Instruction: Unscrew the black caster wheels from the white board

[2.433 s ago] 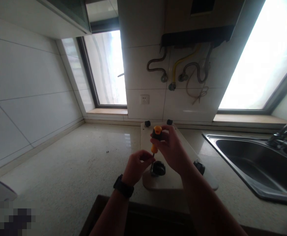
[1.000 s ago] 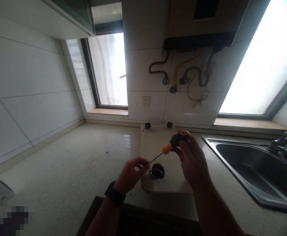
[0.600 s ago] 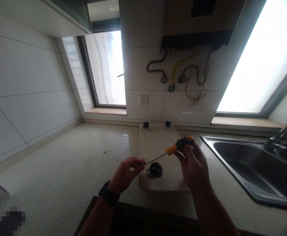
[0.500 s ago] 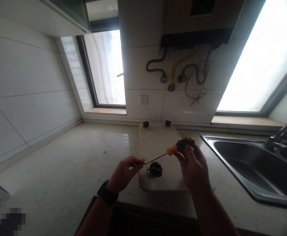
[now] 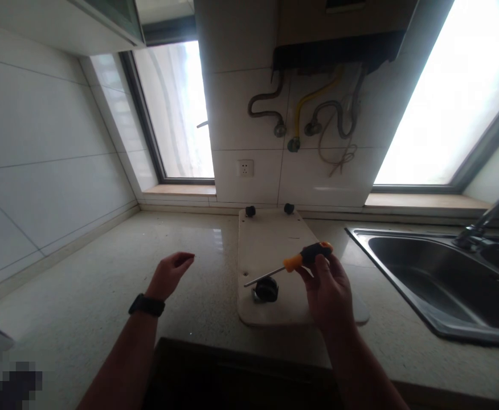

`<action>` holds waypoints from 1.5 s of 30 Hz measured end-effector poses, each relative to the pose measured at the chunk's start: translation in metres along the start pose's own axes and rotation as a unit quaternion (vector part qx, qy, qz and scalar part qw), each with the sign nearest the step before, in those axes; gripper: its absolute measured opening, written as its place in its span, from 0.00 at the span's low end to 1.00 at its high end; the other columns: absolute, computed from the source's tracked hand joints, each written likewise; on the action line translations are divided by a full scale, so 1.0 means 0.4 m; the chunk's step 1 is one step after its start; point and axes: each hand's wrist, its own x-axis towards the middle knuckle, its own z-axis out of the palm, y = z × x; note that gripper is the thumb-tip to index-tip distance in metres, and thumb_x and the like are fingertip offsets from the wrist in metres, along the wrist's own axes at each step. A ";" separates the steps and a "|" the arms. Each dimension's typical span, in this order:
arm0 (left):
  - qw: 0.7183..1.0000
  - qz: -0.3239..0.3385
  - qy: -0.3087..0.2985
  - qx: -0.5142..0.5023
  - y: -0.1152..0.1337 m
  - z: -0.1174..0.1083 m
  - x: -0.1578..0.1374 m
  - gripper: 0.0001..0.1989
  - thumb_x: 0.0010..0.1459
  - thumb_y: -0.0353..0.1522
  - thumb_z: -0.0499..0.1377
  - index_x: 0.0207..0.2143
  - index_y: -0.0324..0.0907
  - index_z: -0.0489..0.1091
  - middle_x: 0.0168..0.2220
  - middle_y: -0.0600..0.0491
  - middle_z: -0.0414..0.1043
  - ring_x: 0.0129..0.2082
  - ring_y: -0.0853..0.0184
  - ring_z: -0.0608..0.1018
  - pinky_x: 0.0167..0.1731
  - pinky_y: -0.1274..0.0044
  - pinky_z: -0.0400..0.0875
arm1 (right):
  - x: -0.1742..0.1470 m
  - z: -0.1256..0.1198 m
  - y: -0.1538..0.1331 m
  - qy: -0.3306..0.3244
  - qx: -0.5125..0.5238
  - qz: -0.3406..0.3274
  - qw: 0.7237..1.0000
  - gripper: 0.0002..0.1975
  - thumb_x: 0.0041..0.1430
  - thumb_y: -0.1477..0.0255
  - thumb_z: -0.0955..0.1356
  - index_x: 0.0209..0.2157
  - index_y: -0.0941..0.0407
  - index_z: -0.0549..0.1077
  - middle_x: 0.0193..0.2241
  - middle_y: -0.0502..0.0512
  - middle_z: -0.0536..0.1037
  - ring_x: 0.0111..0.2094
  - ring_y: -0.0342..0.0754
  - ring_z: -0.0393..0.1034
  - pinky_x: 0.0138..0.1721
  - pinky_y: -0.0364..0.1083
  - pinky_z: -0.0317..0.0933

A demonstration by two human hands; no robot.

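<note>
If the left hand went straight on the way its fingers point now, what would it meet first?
Probably the white board, at its left edge, beyond a stretch of counter. Depth is unclear, so the left hand might pass above it instead.

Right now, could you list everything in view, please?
Counter: one, pale, lower half
Board: one, cream, on counter
Casters: three visible, black, on board
Screwdriver: one, orange and black, above board
Sink: one, silver, right
Faucet: one, silver, by sink
Windows: two, white, left, right
Wall unit: one, brown, top
Hoses: three, yellow and grey, under wall unit
Socket: one, white, below hoses
Cabinet: one, pale, upper left
Watch: one, black, lower left
Left hand: one, bare, above counter
Right hand: one, bare, holding screwdriver
</note>
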 end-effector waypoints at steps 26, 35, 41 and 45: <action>0.958 -0.151 0.011 0.245 -0.270 0.014 0.134 0.19 0.57 0.31 0.61 0.52 0.42 0.71 0.41 0.48 0.82 0.43 0.57 0.82 0.42 0.71 0.72 | -0.075 -0.060 -0.121 0.014 -0.065 -0.032 0.997 0.22 0.52 0.62 0.78 0.49 0.47 0.78 0.47 0.54 0.81 0.49 0.50 0.78 0.40 0.41 0.76; 0.980 0.001 0.053 0.194 -0.133 0.078 0.016 0.18 0.62 0.36 0.58 0.52 0.39 0.71 0.48 0.43 0.73 0.46 0.59 0.78 0.50 0.67 0.73 | -0.077 -0.106 -0.154 0.084 -0.130 -0.078 0.985 0.23 0.48 0.62 0.78 0.47 0.50 0.79 0.44 0.54 0.81 0.43 0.49 0.78 0.34 0.41 0.76; 0.983 0.167 -0.031 0.071 0.137 0.155 -0.095 0.13 0.68 0.38 0.54 0.51 0.46 0.72 0.51 0.46 0.71 0.51 0.59 0.75 0.51 0.63 0.74 | -0.060 -0.151 -0.146 0.140 -0.043 -0.052 0.988 0.21 0.48 0.61 0.79 0.44 0.48 0.76 0.38 0.48 0.78 0.39 0.44 0.75 0.36 0.41 0.76; 0.950 0.250 -0.184 0.034 0.295 0.172 -0.141 0.25 0.66 0.33 0.57 0.64 0.54 0.61 0.67 0.48 0.59 0.66 0.57 0.65 0.63 0.58 0.65 | -0.061 -0.191 -0.153 0.147 0.005 -0.026 0.989 0.21 0.46 0.63 0.79 0.41 0.49 0.74 0.34 0.47 0.77 0.35 0.45 0.75 0.33 0.44 0.78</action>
